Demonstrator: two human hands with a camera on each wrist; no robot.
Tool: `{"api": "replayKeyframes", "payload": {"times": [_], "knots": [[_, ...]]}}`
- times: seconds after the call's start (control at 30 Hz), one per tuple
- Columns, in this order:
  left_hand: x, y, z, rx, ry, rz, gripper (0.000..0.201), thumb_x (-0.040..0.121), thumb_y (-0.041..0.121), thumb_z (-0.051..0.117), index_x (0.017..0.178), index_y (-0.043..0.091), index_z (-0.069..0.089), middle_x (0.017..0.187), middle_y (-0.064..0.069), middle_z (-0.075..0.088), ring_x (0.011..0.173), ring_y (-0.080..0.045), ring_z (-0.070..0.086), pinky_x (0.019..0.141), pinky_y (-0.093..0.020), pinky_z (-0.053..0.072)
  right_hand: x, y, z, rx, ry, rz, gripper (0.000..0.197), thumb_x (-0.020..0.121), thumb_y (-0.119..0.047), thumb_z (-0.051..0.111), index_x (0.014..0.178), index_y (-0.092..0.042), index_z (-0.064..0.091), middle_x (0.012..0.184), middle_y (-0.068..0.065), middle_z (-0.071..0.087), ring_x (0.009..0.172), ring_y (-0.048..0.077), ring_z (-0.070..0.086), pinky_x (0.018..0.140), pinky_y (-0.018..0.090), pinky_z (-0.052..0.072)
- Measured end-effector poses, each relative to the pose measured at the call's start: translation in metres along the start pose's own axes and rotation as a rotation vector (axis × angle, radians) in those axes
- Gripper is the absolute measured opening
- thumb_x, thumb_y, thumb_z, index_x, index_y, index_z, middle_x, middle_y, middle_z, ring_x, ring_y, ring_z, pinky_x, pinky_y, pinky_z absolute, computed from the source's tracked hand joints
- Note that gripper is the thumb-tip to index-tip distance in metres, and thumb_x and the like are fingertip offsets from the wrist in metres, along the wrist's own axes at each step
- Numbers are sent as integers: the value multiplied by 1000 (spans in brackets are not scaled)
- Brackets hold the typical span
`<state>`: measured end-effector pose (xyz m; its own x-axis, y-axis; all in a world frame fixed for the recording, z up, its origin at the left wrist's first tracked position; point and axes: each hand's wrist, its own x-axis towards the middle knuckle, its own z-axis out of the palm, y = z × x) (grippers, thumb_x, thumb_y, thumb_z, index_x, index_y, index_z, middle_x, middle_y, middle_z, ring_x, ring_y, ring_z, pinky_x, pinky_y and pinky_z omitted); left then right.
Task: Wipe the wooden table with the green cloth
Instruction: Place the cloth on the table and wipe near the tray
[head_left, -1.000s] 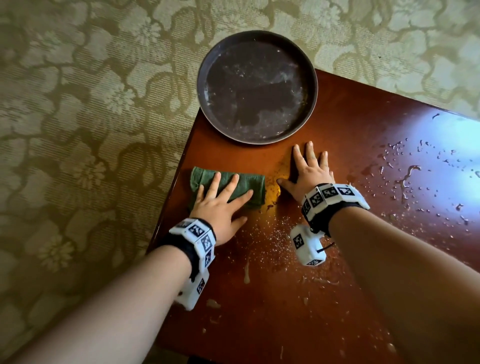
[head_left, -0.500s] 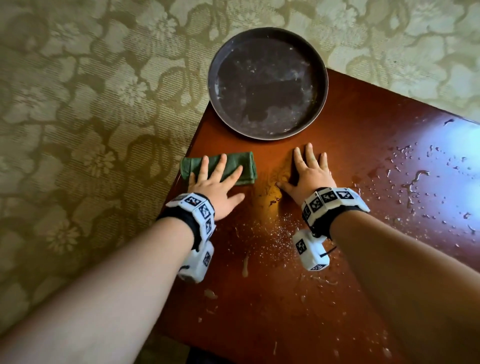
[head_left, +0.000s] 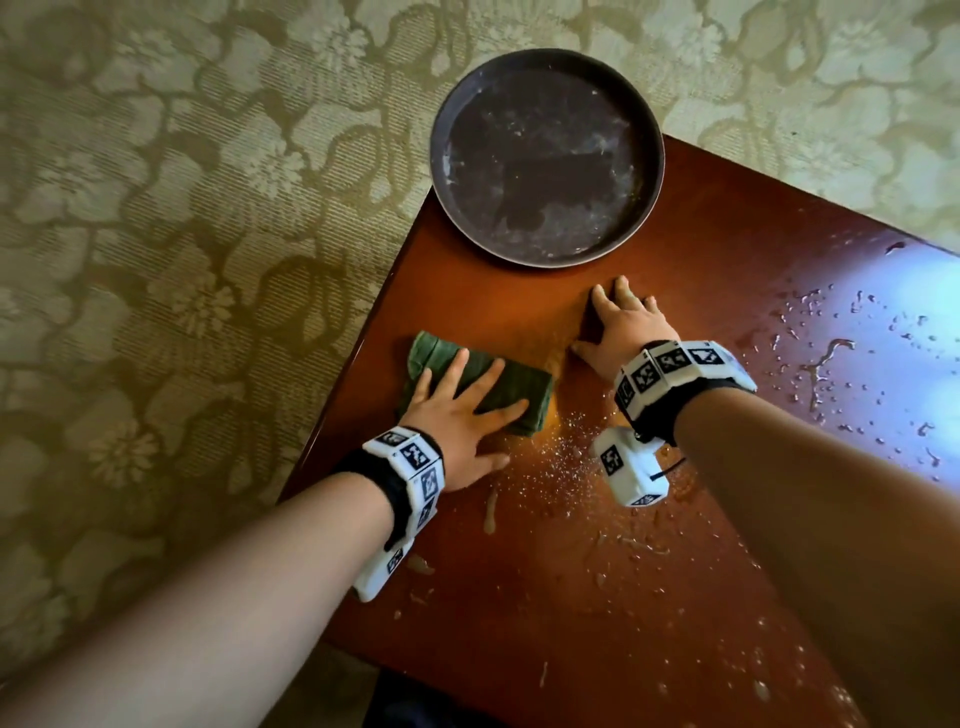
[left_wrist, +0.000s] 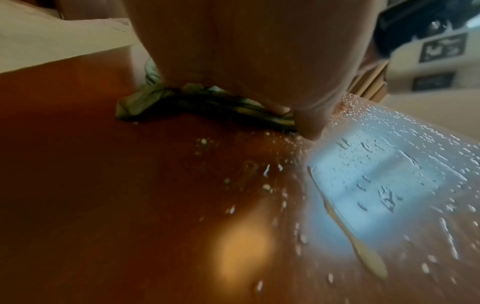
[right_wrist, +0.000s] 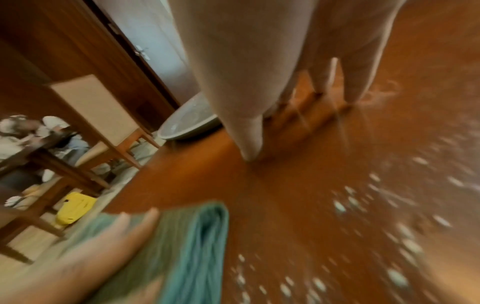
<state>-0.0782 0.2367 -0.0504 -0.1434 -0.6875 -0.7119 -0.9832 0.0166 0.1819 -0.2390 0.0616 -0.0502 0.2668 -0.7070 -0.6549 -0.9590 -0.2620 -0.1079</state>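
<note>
The folded green cloth lies on the reddish wooden table near its left edge. My left hand presses flat on the cloth with straight, spread fingers. The left wrist view shows the cloth squashed under my palm. My right hand rests flat on the bare wood to the right of the cloth, fingers straight. In the right wrist view the cloth and left fingers appear at lower left. Water droplets and small crumbs are scattered just in front of the cloth.
A round dark tray sits on the table's far left corner, partly over the edge. More water beads lie on the right part of the table. Patterned carpet surrounds the table. A chair stands beyond.
My left hand slid the cloth away toward the tray, then back toward me and to the right. My right hand stayed planted on the table.
</note>
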Motion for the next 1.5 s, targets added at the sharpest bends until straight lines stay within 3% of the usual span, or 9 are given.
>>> {"api": "replayKeyframes", "payload": {"times": [0.1,0.23,0.43,0.6,0.83,0.97,1.17,1.33,1.5], "knots": [[-14,-9,11,-15,-18,-14,65,96,67,28,149,55,-8,159,11,-30,143,-30,-33,118,-57,-8,-3,-15,-5,25,17,-5,75,88,-48,51,148,-32,8,157,-5,-6,142,36,-1,115,51,16],[-15,-18,11,-24,41,-66,62,98,63,27,149,56,-8,160,13,-28,146,-30,-28,119,-57,-2,-13,-25,18,10,-18,-75,87,83,-53,55,145,-39,-4,154,-9,-17,141,34,-11,113,54,19],[33,-44,-39,-143,52,-179,61,98,63,31,149,57,-2,160,13,-26,146,-31,-26,119,-58,1,-12,-21,26,32,6,-86,92,83,-50,59,144,-41,-9,154,-10,-20,141,33,-13,114,52,16],[54,-48,-61,-135,55,-171,65,97,62,35,150,55,0,160,11,-27,145,-32,-29,119,-58,-3,-11,-22,26,36,8,-82,93,82,-50,60,144,-41,-9,154,-9,-20,141,34,-14,115,52,14],[10,-46,-18,-54,37,-44,64,95,67,31,150,56,-2,159,10,-30,144,-31,-31,117,-58,-8,-12,-22,23,31,-10,-72,93,82,-50,60,144,-42,-9,154,-9,-19,141,34,-14,114,53,16],[-32,-45,22,-23,-35,3,65,94,69,29,148,57,-6,153,12,-39,140,-29,-38,117,-57,-12,-15,-30,19,42,26,-40,84,85,-49,56,145,-41,-1,155,-8,-15,141,35,-11,114,54,16],[-58,-49,49,14,-120,63,73,71,76,-9,140,58,-22,141,16,-50,134,-27,-45,117,-58,-12,-18,-37,24,16,-20,-66,89,82,-54,57,143,-44,-7,154,-9,-19,141,35,-13,114,54,15],[-34,-57,19,-60,-26,6,62,96,67,25,148,56,-7,150,16,-38,141,-27,-37,118,-57,-9,-17,-35,22,17,-44,-59,90,81,-54,58,143,-46,-8,153,-12,-21,141,33,-14,112,55,18],[12,-56,-22,-123,45,-134,64,97,65,29,149,55,-7,158,12,-31,144,-30,-31,117,-58,-10,-16,-34,23,-10,-38,-73,89,82,-57,56,143,-45,-8,154,-11,-19,141,35,-13,114,51,15]]}}
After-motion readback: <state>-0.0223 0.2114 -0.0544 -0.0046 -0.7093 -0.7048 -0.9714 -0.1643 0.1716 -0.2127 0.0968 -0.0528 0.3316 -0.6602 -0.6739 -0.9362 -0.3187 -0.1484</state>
